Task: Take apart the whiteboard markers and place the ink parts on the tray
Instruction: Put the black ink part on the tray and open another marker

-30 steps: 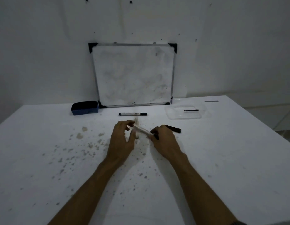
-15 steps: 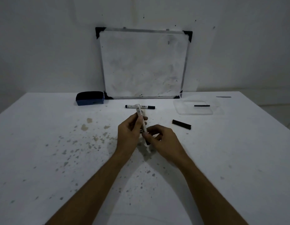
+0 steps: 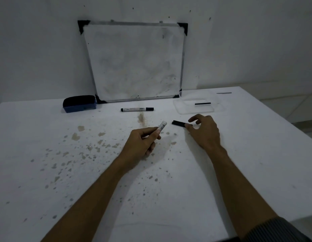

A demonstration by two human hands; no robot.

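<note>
My left hand (image 3: 143, 142) grips a white marker barrel (image 3: 162, 126), whose open end points up and to the right. My right hand (image 3: 203, 131) rests on the table to its right. Its thumb and forefinger pinch the right end of a short black marker piece (image 3: 178, 123) that lies flat. The clear tray (image 3: 186, 111) stands behind the right hand, with one black ink part (image 3: 202, 103) inside it. A whole capped marker (image 3: 137, 109) lies in front of the whiteboard (image 3: 134, 62).
A blue eraser (image 3: 79, 103) sits at the back left next to the whiteboard, which leans on the wall. The white table (image 3: 47, 172) is speckled with stains on its left and middle. Its right edge runs close past the tray.
Both hands held the white barrel together. Now they have parted: the right hand has moved right to the black piece on the table, and the left keeps the barrel alone.
</note>
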